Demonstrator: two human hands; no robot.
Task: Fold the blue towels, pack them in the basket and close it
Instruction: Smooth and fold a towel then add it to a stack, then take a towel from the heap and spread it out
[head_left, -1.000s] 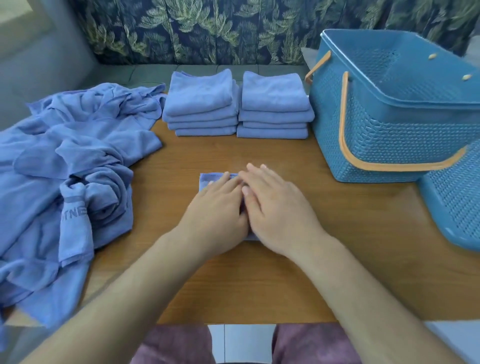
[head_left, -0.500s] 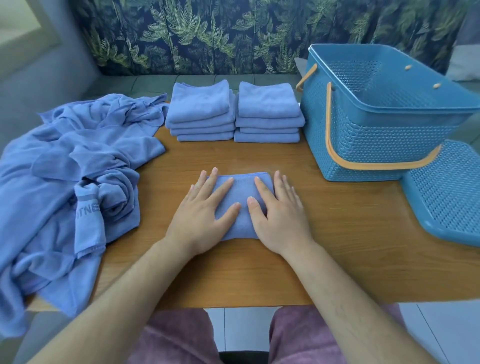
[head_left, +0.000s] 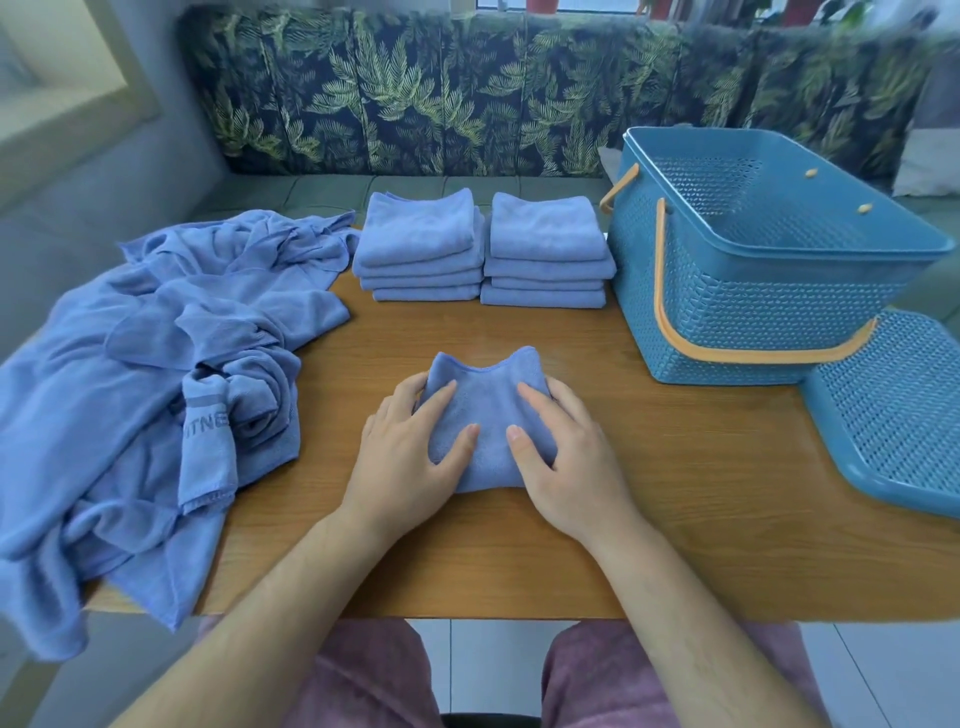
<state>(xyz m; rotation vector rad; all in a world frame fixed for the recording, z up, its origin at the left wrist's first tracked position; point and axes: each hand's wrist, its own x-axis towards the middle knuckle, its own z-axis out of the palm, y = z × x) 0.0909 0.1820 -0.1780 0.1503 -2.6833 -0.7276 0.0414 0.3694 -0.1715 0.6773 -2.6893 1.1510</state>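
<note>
A small folded blue towel lies on the wooden table in front of me, its far corners lifted. My left hand grips its left side, with the thumb on top and the fingers curled round the edge. My right hand grips the right side the same way. Two stacks of folded blue towels stand at the table's far edge. A pile of unfolded blue towels covers the left end. The blue basket with orange handles stands open at the right, and its lid lies beside it.
A bench with a leaf-patterned backrest runs behind the table. The basket lid overhangs the table's right end. My knees in pink trousers show below the near table edge.
My hands went from pressing flat on the folded towel to gripping its two sides, and its far corners have risen. The camera view has tilted up.
</note>
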